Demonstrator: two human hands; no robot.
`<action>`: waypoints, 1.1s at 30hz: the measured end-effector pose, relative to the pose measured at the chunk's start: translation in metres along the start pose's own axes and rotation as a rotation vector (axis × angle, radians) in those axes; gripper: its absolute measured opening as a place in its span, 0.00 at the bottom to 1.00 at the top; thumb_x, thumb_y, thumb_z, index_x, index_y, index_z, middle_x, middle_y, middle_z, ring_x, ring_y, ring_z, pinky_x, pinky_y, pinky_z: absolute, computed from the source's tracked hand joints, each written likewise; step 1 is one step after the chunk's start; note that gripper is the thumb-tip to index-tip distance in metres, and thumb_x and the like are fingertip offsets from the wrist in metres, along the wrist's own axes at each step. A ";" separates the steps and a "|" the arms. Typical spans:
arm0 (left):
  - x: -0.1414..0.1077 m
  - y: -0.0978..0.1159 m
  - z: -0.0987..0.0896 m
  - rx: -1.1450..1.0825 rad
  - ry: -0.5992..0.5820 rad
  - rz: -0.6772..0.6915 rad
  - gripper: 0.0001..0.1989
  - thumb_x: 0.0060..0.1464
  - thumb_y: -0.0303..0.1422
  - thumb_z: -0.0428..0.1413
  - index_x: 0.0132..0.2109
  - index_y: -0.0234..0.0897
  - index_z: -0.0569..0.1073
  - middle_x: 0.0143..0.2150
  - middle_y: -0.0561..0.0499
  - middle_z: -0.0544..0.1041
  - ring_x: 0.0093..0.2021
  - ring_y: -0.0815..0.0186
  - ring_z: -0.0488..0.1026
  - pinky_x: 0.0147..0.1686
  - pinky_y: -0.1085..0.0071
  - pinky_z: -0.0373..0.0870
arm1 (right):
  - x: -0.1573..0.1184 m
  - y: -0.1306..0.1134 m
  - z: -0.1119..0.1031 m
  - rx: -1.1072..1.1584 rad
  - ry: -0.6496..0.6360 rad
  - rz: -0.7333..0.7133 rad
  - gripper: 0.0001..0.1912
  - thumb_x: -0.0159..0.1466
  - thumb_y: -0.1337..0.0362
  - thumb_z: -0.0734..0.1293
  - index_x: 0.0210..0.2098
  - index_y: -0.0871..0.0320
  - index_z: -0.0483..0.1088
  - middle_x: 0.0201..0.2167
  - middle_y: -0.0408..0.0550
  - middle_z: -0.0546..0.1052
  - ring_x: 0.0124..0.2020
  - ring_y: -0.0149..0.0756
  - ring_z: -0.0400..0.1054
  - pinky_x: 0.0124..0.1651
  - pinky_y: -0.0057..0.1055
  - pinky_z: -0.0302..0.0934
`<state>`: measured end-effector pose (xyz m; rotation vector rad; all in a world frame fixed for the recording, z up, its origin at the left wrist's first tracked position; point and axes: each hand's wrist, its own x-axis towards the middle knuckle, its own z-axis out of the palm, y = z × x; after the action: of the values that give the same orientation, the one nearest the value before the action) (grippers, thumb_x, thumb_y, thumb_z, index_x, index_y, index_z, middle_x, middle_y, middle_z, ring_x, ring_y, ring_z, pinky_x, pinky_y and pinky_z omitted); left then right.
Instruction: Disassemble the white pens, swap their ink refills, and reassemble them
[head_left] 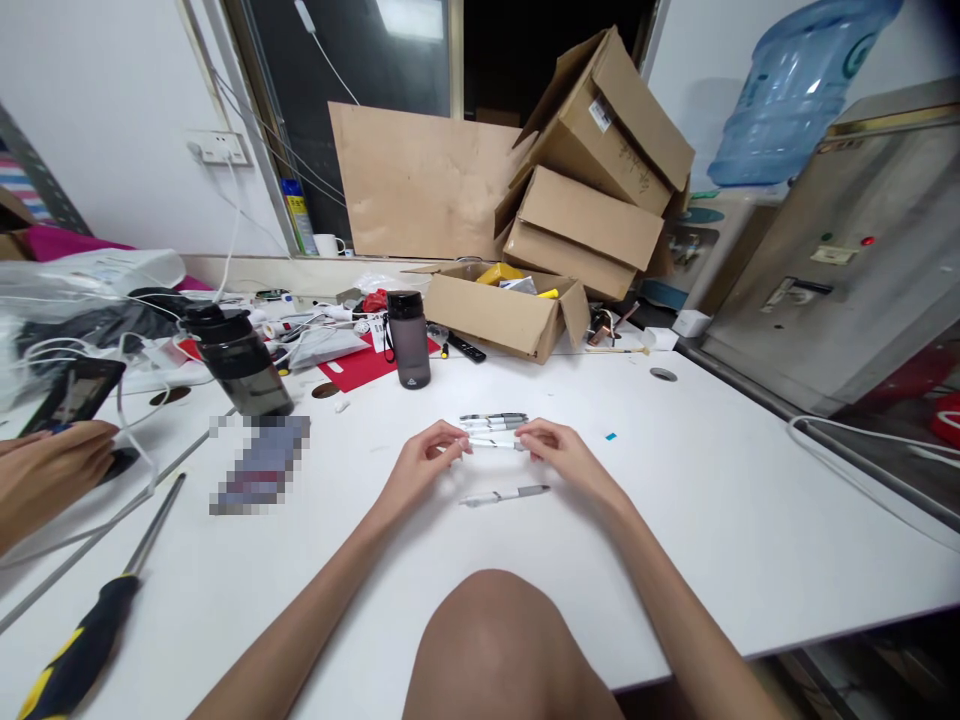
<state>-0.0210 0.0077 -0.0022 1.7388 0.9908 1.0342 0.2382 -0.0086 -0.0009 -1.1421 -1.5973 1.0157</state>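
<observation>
Both of my hands pinch a white pen [495,443] by its two ends, just over the white table [750,500]. My left hand [435,447] has its thumb and fingers at the left end, and my right hand [550,446] grips the grey right end. Directly behind it, more pens [493,418] lie side by side, the farthest one darker. A single white and grey pen [505,495] rests on the table nearer to me, touched by neither hand.
At the left are a large screwdriver [109,610], a blurred-out flat item [266,465], a black bottle [238,360] and another person's hand [56,475] near a phone. Farther back stand a grey bottle [409,340] and an open cardboard box [499,310].
</observation>
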 end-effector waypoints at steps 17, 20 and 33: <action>0.002 -0.011 -0.012 0.255 -0.224 0.001 0.15 0.64 0.45 0.55 0.40 0.38 0.78 0.37 0.50 0.78 0.36 0.63 0.70 0.35 0.70 0.62 | -0.007 0.002 -0.018 -0.153 -0.187 0.055 0.11 0.64 0.56 0.69 0.38 0.56 0.81 0.39 0.49 0.81 0.39 0.41 0.72 0.42 0.35 0.63; -0.001 -0.012 -0.014 0.300 -0.334 0.006 0.15 0.64 0.44 0.54 0.40 0.38 0.78 0.37 0.51 0.77 0.35 0.64 0.69 0.35 0.71 0.62 | -0.008 0.003 -0.019 -0.225 -0.263 0.101 0.11 0.63 0.57 0.70 0.37 0.56 0.81 0.39 0.49 0.81 0.39 0.40 0.73 0.41 0.33 0.63; -0.002 -0.007 -0.016 0.422 -0.414 0.040 0.14 0.64 0.44 0.56 0.39 0.41 0.79 0.35 0.52 0.73 0.35 0.65 0.66 0.35 0.72 0.61 | -0.009 0.010 -0.017 -0.303 -0.327 0.116 0.08 0.62 0.61 0.69 0.37 0.55 0.80 0.39 0.48 0.81 0.41 0.40 0.74 0.44 0.33 0.66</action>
<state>-0.0382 0.0123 -0.0050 2.2087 0.9487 0.4697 0.2579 -0.0128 -0.0077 -1.3345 -2.0163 1.1044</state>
